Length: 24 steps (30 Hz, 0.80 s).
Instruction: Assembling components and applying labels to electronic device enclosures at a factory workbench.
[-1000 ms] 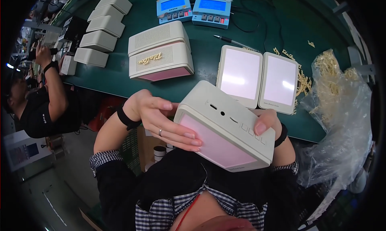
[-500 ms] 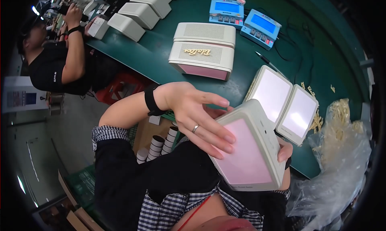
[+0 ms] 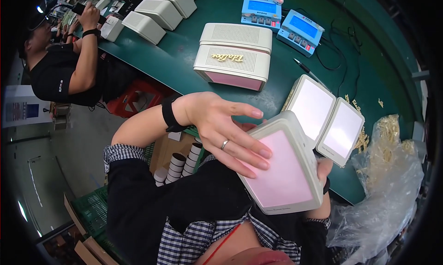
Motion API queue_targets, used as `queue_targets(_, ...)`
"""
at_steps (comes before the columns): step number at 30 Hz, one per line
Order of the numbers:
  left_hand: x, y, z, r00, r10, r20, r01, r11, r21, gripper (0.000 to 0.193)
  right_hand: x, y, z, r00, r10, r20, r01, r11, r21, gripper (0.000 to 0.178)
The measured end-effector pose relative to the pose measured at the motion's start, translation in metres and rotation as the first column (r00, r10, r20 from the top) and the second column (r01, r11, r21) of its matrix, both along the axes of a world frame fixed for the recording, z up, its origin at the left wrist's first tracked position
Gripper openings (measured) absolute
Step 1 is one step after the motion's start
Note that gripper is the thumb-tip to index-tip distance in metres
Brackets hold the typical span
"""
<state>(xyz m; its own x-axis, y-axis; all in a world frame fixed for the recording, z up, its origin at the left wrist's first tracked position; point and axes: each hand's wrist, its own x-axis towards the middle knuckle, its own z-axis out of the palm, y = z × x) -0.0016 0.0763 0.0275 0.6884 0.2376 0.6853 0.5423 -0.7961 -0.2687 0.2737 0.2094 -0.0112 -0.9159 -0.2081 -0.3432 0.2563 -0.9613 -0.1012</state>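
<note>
In front of my chest a cream speaker box (image 3: 295, 159) is tilted, its pink panel (image 3: 281, 172) facing up toward me. My right hand (image 3: 324, 169) grips its right side; only the thumb and part of the hand show, the rest being behind the box. My left hand (image 3: 221, 135), with a ring and a black wristband, lies across the panel. Its fingers are stretched out, several tips touching the pink surface and the uppermost finger held away from it. The left thumb is hidden. Just beyond, two cream boxes (image 3: 234, 62) stand together, gold script lettering (image 3: 227, 58) on the nearer one.
Two white-panelled units (image 3: 341, 129) lie on the green table (image 3: 166, 64) at right, near loose gold letter pieces and a clear plastic bag (image 3: 392, 172). Blue meters (image 3: 300, 32), a pen (image 3: 311, 72) and more cream boxes (image 3: 159, 13) lie farther off. A co-worker (image 3: 69, 71) sits at left.
The speaker box has tilted slightly, so less of its right side shows. Both hands stay on it, the left fingers shifting only a little. The co-worker's raised hand has moved slightly.
</note>
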Motion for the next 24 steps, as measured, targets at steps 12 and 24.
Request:
queue_targets(12,-0.059,-0.016,0.018,0.464,0.81,0.359,-0.575,0.583,-0.574,0.028,0.006,-0.011,0.007,0.807,-0.5,-0.314,0.523,0.852,-0.013,0.088)
queue_targets(24,-0.068,-0.003,0.01,0.595,0.75,0.289,-0.395,0.586,-0.707,0.021,-0.015,0.03,0.02,0.818,-0.44,-0.372,0.534,0.821,0.203,0.074)
